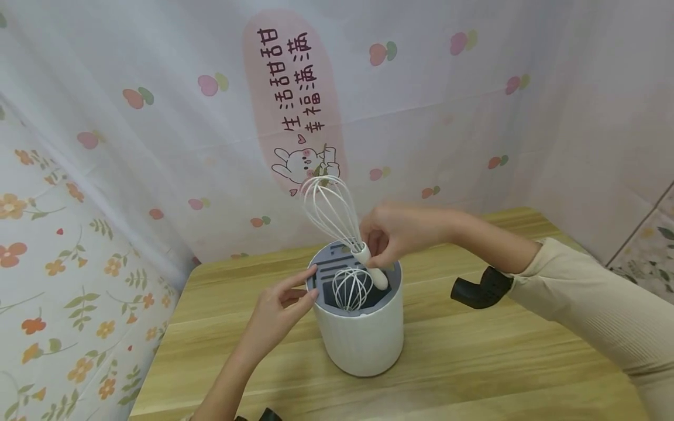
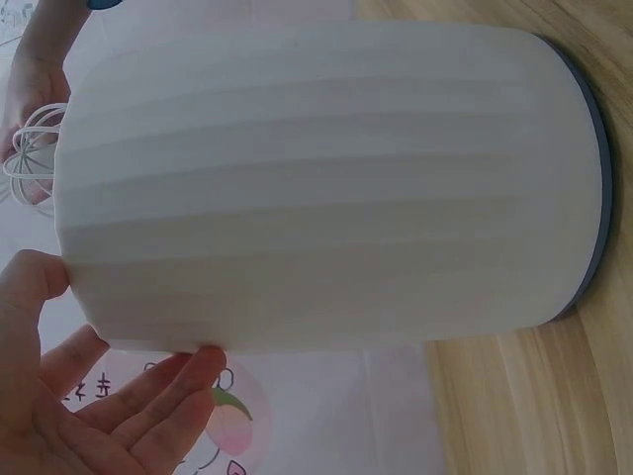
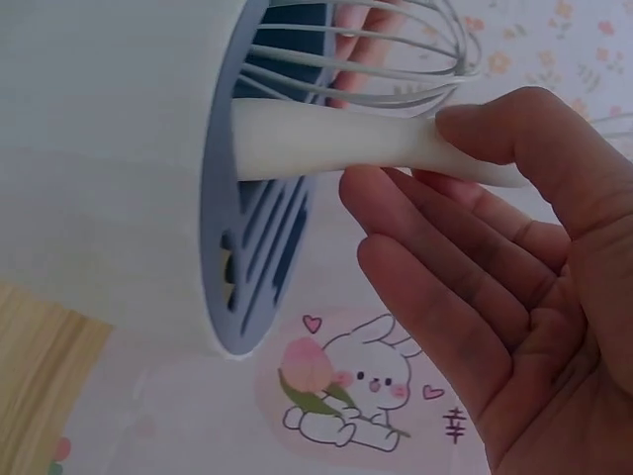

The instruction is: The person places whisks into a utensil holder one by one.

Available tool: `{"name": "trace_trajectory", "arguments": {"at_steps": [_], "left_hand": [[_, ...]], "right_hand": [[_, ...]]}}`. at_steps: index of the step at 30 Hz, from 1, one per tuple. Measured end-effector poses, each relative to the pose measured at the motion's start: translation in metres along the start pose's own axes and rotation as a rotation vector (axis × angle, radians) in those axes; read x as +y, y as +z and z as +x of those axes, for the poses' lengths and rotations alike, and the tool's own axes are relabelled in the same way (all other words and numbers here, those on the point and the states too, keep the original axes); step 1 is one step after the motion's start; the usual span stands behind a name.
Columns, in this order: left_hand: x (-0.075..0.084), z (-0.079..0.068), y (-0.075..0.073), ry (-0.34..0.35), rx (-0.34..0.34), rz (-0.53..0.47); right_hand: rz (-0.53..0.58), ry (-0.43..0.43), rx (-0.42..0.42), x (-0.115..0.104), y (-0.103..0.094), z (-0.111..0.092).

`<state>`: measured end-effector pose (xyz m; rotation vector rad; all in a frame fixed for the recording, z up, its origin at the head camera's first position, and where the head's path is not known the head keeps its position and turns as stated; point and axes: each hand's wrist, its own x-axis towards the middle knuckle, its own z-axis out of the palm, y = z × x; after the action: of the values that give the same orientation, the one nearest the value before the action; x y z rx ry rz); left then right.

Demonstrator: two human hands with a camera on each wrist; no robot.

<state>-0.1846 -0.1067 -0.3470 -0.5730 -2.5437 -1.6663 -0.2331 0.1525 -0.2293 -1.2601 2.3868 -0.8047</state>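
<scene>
A large white whisk (image 1: 335, 216) stands tilted over the holder, its wire head up and its handle end in the opening. My right hand (image 1: 395, 234) pinches its white handle (image 3: 326, 139) between thumb and fingers. Below is a round white utensil holder (image 1: 360, 339) with a blue-grey slotted top (image 1: 329, 272). From the same opening pokes the wire head of a smaller whisk (image 1: 351, 289); its lower part is hidden. My left hand (image 1: 279, 307) touches the left side of the holder's rim with its fingertips, the fingers lightly bent and spread in the left wrist view.
The holder stands on a wood-grain table (image 1: 458, 351). A patterned curtain (image 1: 432, 117) with a rabbit print hangs behind it, and a floral cloth (image 1: 74, 280) hangs at the left. A black wrist-worn piece (image 1: 481, 289) sits below the right forearm.
</scene>
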Motion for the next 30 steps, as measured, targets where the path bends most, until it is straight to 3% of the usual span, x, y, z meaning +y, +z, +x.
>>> {"name": "trace_trajectory", "arguments": {"at_steps": [9, 16, 19, 23, 30], "left_hand": [[0.0, 0.002, 0.0, 0.004, -0.013, -0.008], [0.001, 0.002, -0.001, -0.004, -0.01, -0.001], [0.001, 0.002, 0.0, -0.009, -0.009, -0.006], [0.001, 0.002, 0.0, -0.006, -0.005, -0.016], [0.0, 0.001, 0.002, 0.0, -0.003, -0.018]], "right_hand": [[0.131, -0.022, -0.098, 0.017, 0.001, 0.001], [0.012, -0.076, -0.113, 0.017, 0.001, 0.004], [-0.028, -0.055, -0.133, 0.014, 0.001, 0.007], [-0.015, -0.013, -0.156, 0.011, 0.001, 0.01], [0.012, -0.051, -0.141, 0.017, 0.0, 0.008]]}}
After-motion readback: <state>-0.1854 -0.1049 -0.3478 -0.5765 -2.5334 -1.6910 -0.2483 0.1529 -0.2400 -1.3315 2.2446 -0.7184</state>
